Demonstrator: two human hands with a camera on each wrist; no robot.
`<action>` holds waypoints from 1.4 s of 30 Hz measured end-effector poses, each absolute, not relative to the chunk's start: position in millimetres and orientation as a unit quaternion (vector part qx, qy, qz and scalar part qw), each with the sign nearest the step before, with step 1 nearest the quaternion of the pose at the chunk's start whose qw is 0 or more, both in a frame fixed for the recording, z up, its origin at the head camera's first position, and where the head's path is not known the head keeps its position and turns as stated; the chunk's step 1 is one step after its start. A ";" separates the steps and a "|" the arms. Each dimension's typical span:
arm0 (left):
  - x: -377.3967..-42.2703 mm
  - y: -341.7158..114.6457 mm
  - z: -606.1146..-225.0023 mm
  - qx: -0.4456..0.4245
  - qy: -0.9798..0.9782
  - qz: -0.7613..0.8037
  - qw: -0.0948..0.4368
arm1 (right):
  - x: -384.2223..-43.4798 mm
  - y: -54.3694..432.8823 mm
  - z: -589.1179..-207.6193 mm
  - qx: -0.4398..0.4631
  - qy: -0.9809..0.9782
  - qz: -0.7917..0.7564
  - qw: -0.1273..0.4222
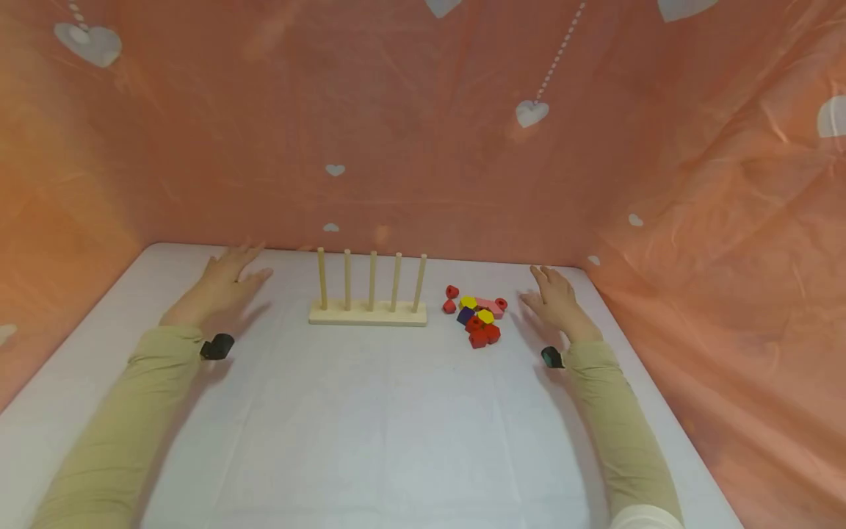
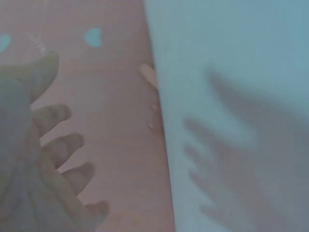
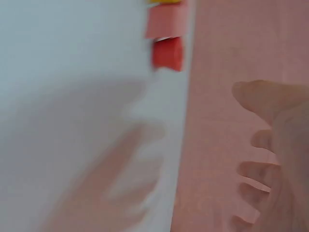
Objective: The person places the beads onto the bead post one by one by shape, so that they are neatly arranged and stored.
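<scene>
In the head view my left hand (image 1: 218, 289) hovers over the table's far left, fingers spread, holding nothing. To its right stands a wooden peg rack (image 1: 368, 314) with several upright pegs. A loose cluster of beads lies right of the rack: red beads (image 1: 478, 338), yellow hexagonal beads (image 1: 468, 302), a dark blue bead (image 1: 465, 316) and pink pieces (image 1: 492, 307). My right hand (image 1: 555, 300) is held just right of these beads, fingers extended and apart from them. The right wrist view shows a red bead (image 3: 168, 53) beside a pink piece (image 3: 166, 21).
A white-covered table (image 1: 370, 433) lies beneath both arms. An orange curtain (image 1: 423, 132) with heart prints rises behind it and along both sides. Each wrist carries a small dark camera, such as the left wrist camera (image 1: 217, 347).
</scene>
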State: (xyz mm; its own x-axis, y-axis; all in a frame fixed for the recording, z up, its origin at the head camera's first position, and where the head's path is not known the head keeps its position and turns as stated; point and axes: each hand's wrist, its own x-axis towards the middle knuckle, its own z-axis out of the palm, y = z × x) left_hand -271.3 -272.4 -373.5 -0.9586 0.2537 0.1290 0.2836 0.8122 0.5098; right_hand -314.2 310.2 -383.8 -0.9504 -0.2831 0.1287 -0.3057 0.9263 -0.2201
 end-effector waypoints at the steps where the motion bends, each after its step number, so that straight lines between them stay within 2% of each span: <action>1: -270.6 -272.9 -371.2 -0.140 -0.943 -0.302 0.023 | -314.9 311.8 -380.8 0.160 -0.975 0.144 0.048; 7: -263.0 -271.3 -364.9 -0.121 -0.889 -0.440 0.028 | -308.9 312.8 -366.3 0.165 -0.944 0.283 0.033; 12: -258.6 -270.5 -376.2 -0.143 -0.825 -0.546 0.034 | -296.9 305.3 -362.8 0.158 -0.917 0.366 0.021; 15: -255.4 -269.3 -390.9 -0.149 -0.759 -0.634 -0.006 | -289.4 299.5 -366.5 0.164 -0.904 0.394 0.006; 17: -252.3 -265.9 -398.8 -0.141 -0.730 -0.667 -0.052 | -284.6 295.1 -371.3 0.170 -0.896 0.409 -0.006; 19: -251.0 -260.1 -404.2 -0.133 -0.721 -0.674 -0.091 | -279.2 290.3 -376.7 0.178 -0.892 0.416 -0.020; 22: -251.2 -249.7 -407.6 -0.152 -0.769 -0.612 -0.106 | -271.1 284.1 -384.5 0.183 -0.892 0.411 -0.039; 28: -262.1 -233.9 -417.4 -0.190 -0.803 -0.557 -0.096 | -261.4 276.6 -394.7 0.189 -0.892 0.408 -0.052; 31: -266.1 -228.6 -421.9 -0.186 -0.802 -0.558 -0.103 | -260.5 274.5 -397.8 0.189 -0.891 0.408 -0.063; 38: -271.9 -221.9 -429.9 -0.182 -0.827 -0.526 -0.076 | -261.2 271.3 -403.5 0.197 -0.891 0.399 -0.092; 42: -276.0 -219.9 -435.7 -0.178 -0.826 -0.529 -0.084 | -261.2 271.2 -404.3 0.186 -0.904 0.371 -0.103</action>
